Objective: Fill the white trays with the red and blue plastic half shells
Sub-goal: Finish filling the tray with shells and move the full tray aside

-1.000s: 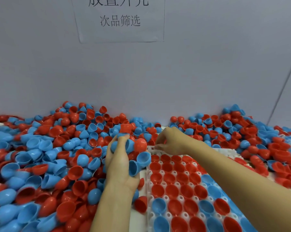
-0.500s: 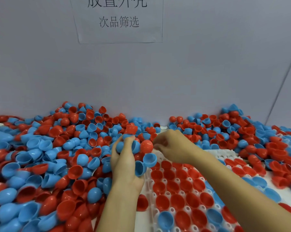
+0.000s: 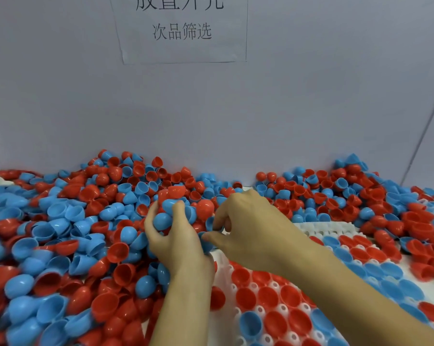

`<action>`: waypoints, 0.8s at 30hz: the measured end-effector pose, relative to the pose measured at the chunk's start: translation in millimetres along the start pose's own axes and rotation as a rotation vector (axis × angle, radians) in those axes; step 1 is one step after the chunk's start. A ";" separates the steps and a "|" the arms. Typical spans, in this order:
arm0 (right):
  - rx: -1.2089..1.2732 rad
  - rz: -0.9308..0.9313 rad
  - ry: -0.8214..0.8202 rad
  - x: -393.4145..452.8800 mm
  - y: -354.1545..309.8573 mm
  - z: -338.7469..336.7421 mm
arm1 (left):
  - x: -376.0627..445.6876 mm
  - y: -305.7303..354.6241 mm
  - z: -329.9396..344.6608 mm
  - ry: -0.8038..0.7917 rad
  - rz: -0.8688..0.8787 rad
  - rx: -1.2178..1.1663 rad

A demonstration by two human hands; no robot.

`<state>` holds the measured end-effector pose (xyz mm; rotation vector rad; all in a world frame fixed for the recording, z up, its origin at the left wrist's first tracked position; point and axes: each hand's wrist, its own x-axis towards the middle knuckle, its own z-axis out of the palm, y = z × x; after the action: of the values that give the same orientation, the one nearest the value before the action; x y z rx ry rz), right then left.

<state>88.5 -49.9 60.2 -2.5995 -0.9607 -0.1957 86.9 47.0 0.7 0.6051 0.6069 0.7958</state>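
Grey wall (image 3: 310,108) stands at the back, and a paper sign (image 3: 183,28) with dark writing is stuck on it. Red and blue shells (image 3: 61,233) lie in a big heap all over the surface, on the left and far across the right too. A white tray (image 3: 323,229) lies low on the right, with round holes in rows. Many holes near the front hold red shells and blue ones, open side up. Some holes at the far end of the tray show bare white.

The left hand (image 3: 178,243) is in the middle, just beside the left edge of the tray. Its fingers (image 3: 149,221) are curled round a bunch of shells, mostly blue. A red ball-shaped shell (image 3: 204,207) sits at the top of that bunch, right by the fingertips.

The right hand (image 3: 250,228) is touching the left one. Its fingers (image 3: 219,222) are bent together and pinch a blue shell (image 3: 210,222) from the bunch. The right arm crosses over the filled part of the tray.
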 end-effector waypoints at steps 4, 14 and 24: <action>-0.003 -0.015 -0.045 5.3 8.4 -1.1 | 0.9 -0.9 0.5 0.002 0.026 -0.010; -0.142 0.086 -0.199 55.1 73.2 -1.3 | 5.7 -1.9 0.4 -0.031 -0.011 -0.074; -0.246 -0.011 -0.315 61.6 74.1 34.0 | 8.4 -4.5 1.1 -0.084 -0.068 -0.047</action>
<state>183.6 -52.1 23.1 -2.9108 -1.1179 0.1037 94.4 50.9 -3.9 0.5694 0.5276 0.7158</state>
